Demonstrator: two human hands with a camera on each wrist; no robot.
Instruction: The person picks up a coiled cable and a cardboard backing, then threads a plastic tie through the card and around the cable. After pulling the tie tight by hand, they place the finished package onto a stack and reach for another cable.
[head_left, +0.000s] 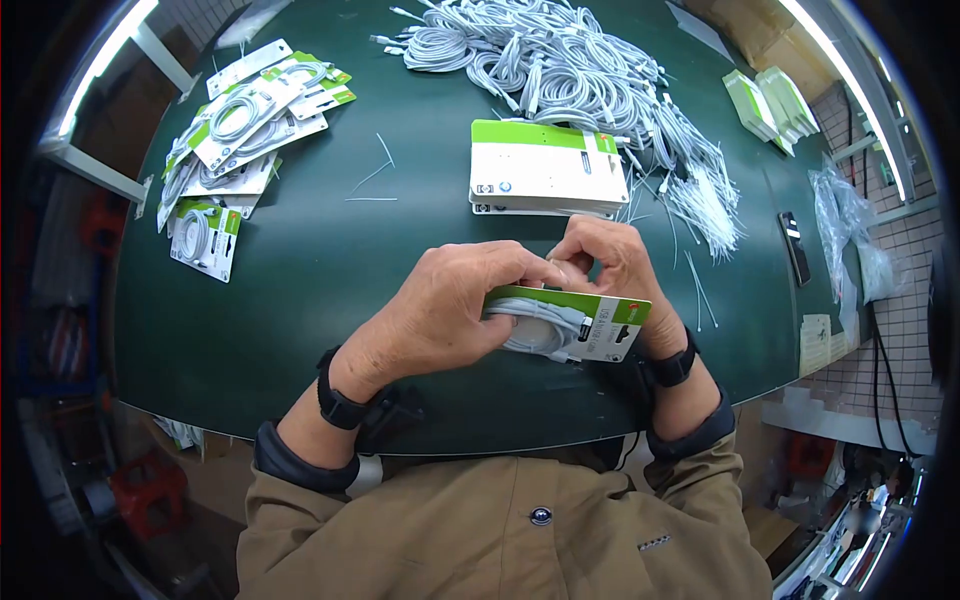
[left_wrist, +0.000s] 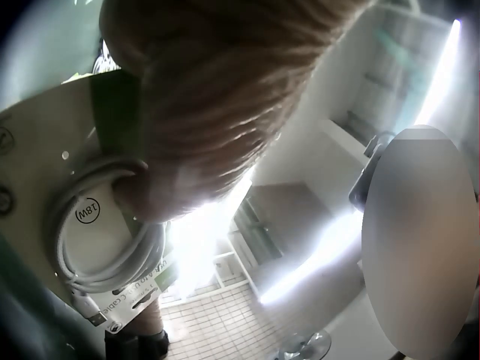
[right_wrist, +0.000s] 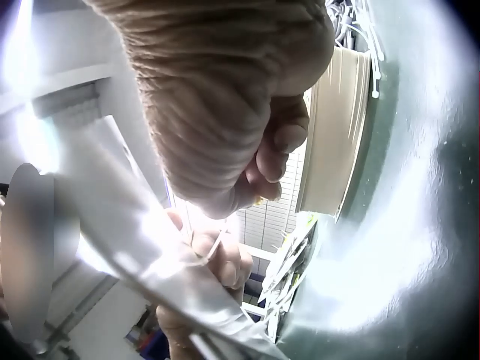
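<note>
My left hand [head_left: 450,300] grips a green-and-white retail card [head_left: 610,330], its thumb over the coil of white USB cable [head_left: 535,325] on the front. In the left wrist view the coil [left_wrist: 67,247] lies against the card's printed face, with "18W" inside the loop. Behind the card's top edge, my right hand [head_left: 610,260] has its fingers curled and meets the left fingertips. A thin white tie [right_wrist: 216,246] stands out behind the card in the right wrist view, running up to the right hand's pinched fingertips [right_wrist: 217,202].
A stack of flat cards [head_left: 545,170] lies just beyond my hands. Behind it sprawl coiled white cables [head_left: 560,70], with a bundle of white ties [head_left: 705,205] at their right. Cards with cables [head_left: 240,120] are heaped at left. A phone [head_left: 794,248] and plastic bags [head_left: 840,215] lie right.
</note>
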